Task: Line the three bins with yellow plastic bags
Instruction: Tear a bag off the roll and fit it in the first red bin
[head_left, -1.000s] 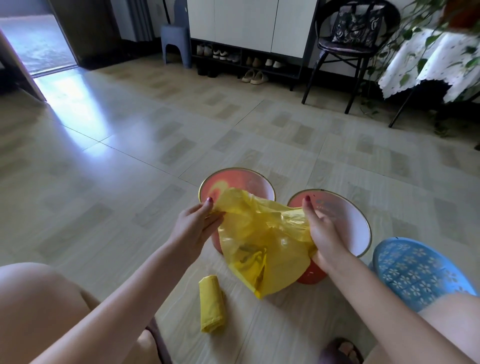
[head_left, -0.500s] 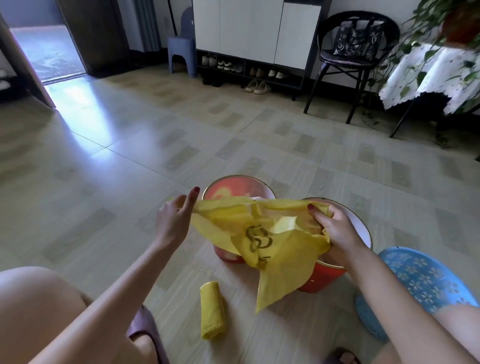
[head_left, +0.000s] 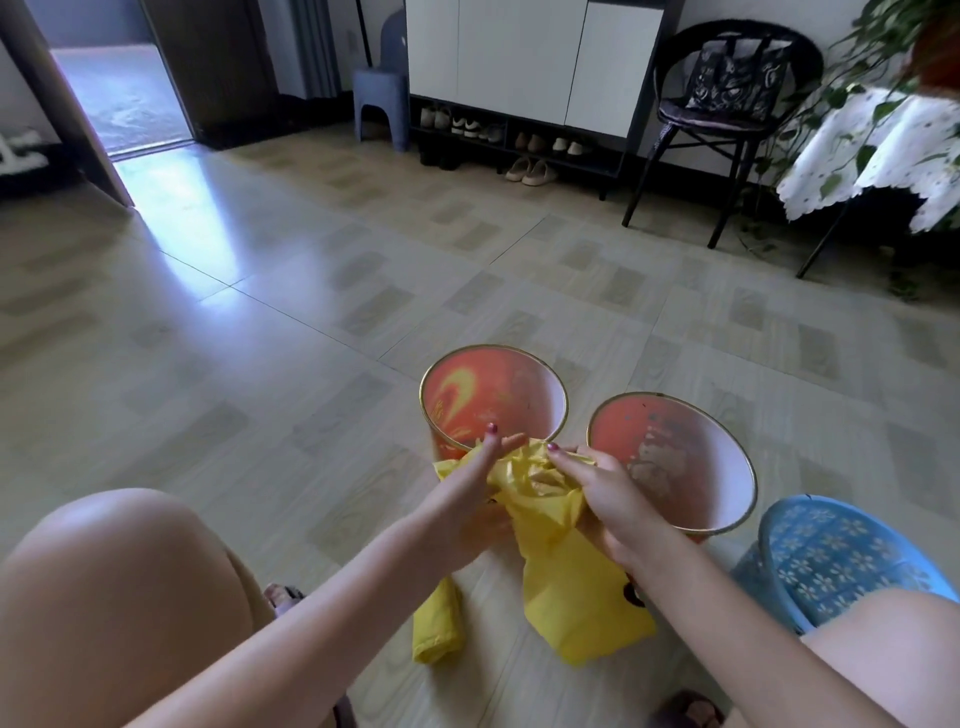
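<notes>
Two orange bins with gold rims stand on the floor: the left bin (head_left: 540, 384) and the right bin (head_left: 727, 457). Neither has a liner inside. A blue perforated bin (head_left: 841, 561) stands at the right, by my knee. A yellow plastic bag (head_left: 576, 587) hangs bunched between my hands, just in front of the orange bins. My left hand (head_left: 467, 499) and my right hand (head_left: 602, 493) both pinch its crumpled top. A folded yellow bag roll (head_left: 436, 629) lies on the floor under my left wrist.
My bare knees frame the lower corners. A black chair (head_left: 727, 109) and a cloth-covered plant table (head_left: 878, 150) stand at the back right. A shoe cabinet (head_left: 519, 67) and a grey stool (head_left: 376, 98) are against the far wall. An open doorway is at the far left.
My hands came together, so the bag went from stretched wide to bunched between them. It now hangs lower, in front of the bins, and both orange bin openings show fully.
</notes>
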